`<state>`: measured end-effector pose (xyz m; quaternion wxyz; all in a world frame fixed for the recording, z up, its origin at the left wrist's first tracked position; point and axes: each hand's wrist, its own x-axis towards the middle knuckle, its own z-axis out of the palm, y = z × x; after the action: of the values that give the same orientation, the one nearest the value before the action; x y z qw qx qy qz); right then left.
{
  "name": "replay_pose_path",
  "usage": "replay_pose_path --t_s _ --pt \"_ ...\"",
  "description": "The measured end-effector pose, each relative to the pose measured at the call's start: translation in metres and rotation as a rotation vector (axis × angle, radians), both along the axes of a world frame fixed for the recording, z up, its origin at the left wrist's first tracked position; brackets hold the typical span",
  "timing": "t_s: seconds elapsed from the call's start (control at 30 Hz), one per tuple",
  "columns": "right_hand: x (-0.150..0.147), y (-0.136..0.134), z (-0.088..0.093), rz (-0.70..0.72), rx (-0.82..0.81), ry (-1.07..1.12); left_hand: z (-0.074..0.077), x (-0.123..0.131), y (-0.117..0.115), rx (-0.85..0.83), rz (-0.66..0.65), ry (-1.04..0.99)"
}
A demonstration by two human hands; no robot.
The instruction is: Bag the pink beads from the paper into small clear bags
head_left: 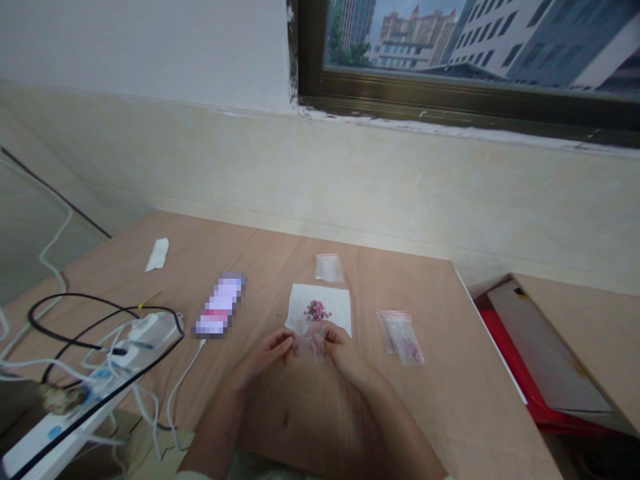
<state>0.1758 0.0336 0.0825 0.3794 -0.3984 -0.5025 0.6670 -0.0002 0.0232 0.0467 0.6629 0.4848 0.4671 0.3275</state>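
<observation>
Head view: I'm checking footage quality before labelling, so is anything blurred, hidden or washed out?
In the head view, the phone is pixelated, its screen unreadable; the buildings beyond the window stay discernible, not washed out; the held clear bag has faint, soft edges, its outline hard to trace; some small pink pieces blur together.

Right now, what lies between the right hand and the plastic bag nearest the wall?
The head view shows white paper between the right hand and that plastic bag, with pink pieces heaped on it.
</observation>
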Motion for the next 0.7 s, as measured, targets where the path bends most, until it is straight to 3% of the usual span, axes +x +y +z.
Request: replay_pose_path --t_s 0.23,0.47,0.7 --pt "-0.002 0.011 0.002 0.023 -0.059 0.055 -0.005 0.005 0.007 -0.092 0.167 -0.18" --pt "-0.002 0.013 -0.031 -0.277 -0.03 -0.057 -0.012 -0.004 0.011 -0.118 0.512 -0.18" --pt "-0.013 0.011 -0.047 -0.196 -0.02 -0.15 -0.017 -0.008 0.019 -0.076 0.662 -0.116"
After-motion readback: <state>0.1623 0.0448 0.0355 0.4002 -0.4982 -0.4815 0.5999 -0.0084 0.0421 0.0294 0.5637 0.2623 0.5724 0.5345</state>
